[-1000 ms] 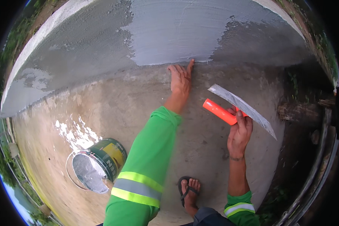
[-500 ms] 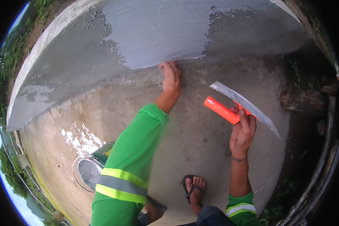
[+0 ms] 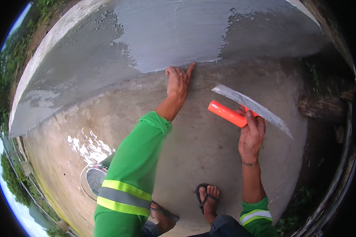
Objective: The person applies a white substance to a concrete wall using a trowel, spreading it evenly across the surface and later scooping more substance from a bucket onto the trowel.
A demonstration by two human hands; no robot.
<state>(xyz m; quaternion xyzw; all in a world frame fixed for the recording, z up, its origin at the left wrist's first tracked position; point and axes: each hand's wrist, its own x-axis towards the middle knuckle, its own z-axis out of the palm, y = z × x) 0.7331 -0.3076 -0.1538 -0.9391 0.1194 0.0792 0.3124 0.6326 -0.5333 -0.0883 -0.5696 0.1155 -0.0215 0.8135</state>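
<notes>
My left hand [image 3: 178,83] is at the foot of the wall, at the lower edge of a smooth, paler grey coat of wet plaster [image 3: 174,35]. One digit stretches out to touch that edge while the other fingers bend beside it; the hand holds nothing. Over the floor to the right, my right hand [image 3: 250,138] grips a plastering trowel [image 3: 227,113] near one end of its orange handle. The trowel's long metal blade is tilted, facing the wall side, and clear of it.
Behind my left forearm a bucket [image 3: 95,179] of grey contents is partly hidden, beside a shiny wet patch [image 3: 89,147] on the concrete floor [image 3: 201,154]. A log [image 3: 320,106] and dark ground lie past the floor's right edge. My sandalled feet [image 3: 208,197] are below.
My left hand has shifted slightly left along the wall's foot, and one digit now reaches out to the right. The right hand with the trowel has moved a little left and up.
</notes>
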